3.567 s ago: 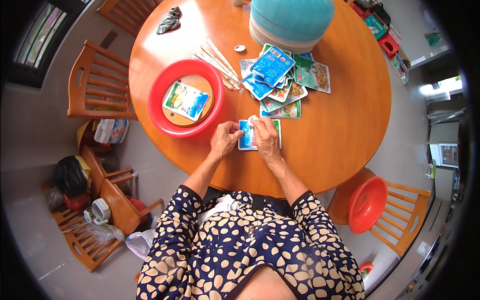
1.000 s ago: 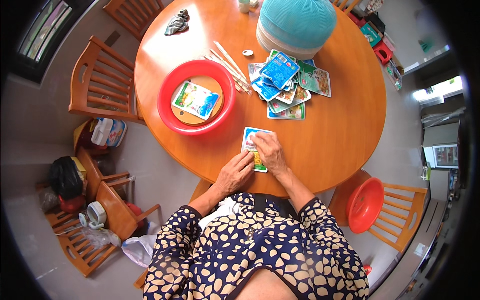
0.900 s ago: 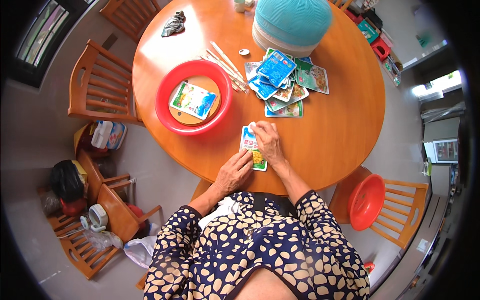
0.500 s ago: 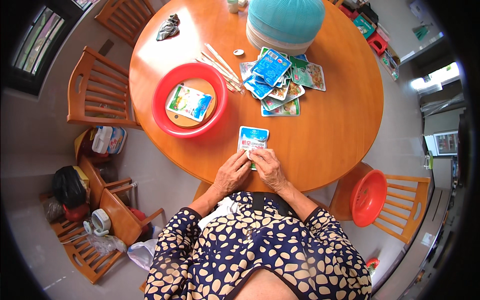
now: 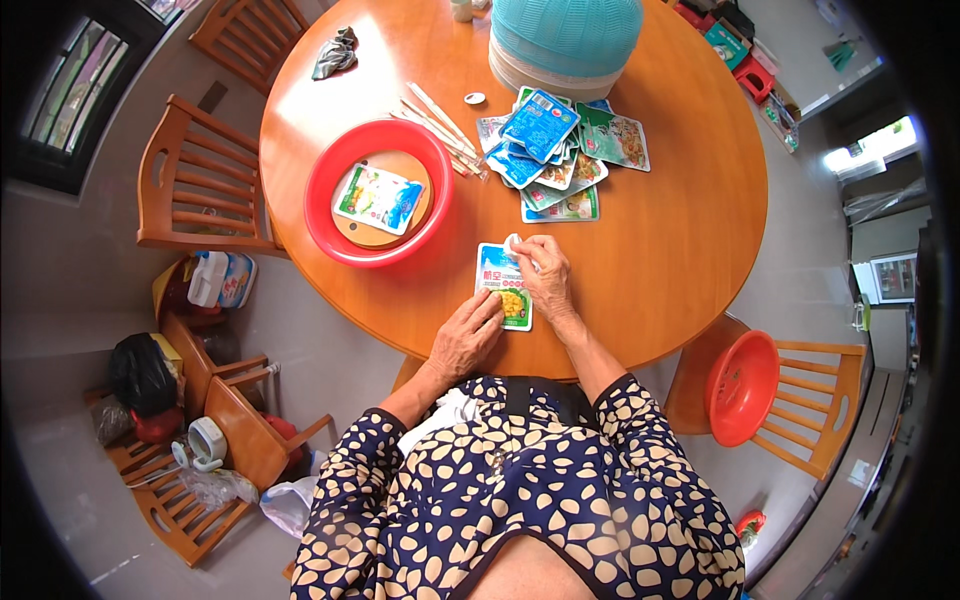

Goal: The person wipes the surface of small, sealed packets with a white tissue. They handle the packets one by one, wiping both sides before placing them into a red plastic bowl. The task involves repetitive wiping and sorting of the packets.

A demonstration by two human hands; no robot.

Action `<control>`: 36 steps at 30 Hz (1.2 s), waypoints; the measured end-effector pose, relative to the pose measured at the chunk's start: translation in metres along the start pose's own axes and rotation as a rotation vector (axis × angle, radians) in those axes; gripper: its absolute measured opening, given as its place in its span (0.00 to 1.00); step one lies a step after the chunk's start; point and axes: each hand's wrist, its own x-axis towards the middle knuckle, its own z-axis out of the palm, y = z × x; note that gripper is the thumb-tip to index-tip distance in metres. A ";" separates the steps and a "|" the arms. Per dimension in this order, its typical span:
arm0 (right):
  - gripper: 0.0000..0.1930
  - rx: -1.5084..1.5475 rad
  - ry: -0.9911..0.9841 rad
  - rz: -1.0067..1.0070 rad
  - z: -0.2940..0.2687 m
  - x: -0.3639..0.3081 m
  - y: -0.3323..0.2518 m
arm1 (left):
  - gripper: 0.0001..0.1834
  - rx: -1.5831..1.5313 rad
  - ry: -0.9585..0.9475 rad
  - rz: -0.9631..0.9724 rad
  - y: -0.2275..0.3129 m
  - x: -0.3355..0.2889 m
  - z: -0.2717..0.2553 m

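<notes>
A blue, white and green food pouch [image 5: 513, 305] lies flat on the round wooden table in front of me, with a picture of yellow food on its lower half. At its left edge my left hand [image 5: 466, 335] is closed, its fingertips holding the pouch against the tabletop. My right hand [image 5: 545, 280] pinches a small wad of white tissue [image 5: 512, 244] at the pouch's top edge. The fingers of that hand partly cover the pouch's right side.
Beyond the pouch is a pile of similar pouches [image 5: 541, 126], beside a turquoise mesh cover [image 5: 566, 40]. A red basin [image 5: 318, 226] at the left holds a round board and one pouch [image 5: 379, 199]. Thin wrapped sticks [image 5: 440, 115] and a white lid [image 5: 475, 98] lie nearby.
My right hand has moved up and away from my left, carrying the tissue to the pouch's top edge. More of the pouch's picture now shows. My left hand stays at the left edge.
</notes>
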 end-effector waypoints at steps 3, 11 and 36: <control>0.10 -0.100 -0.011 -0.152 -0.007 -0.017 -0.005 | 0.13 0.011 -0.002 0.006 -0.001 -0.002 0.001; 0.11 -0.141 -0.194 -0.270 -0.020 -0.062 -0.024 | 0.15 0.003 0.011 0.003 -0.001 -0.005 0.001; 0.17 -0.191 -0.418 -0.342 -0.042 -0.065 -0.022 | 0.17 0.054 0.001 0.141 -0.002 -0.011 0.006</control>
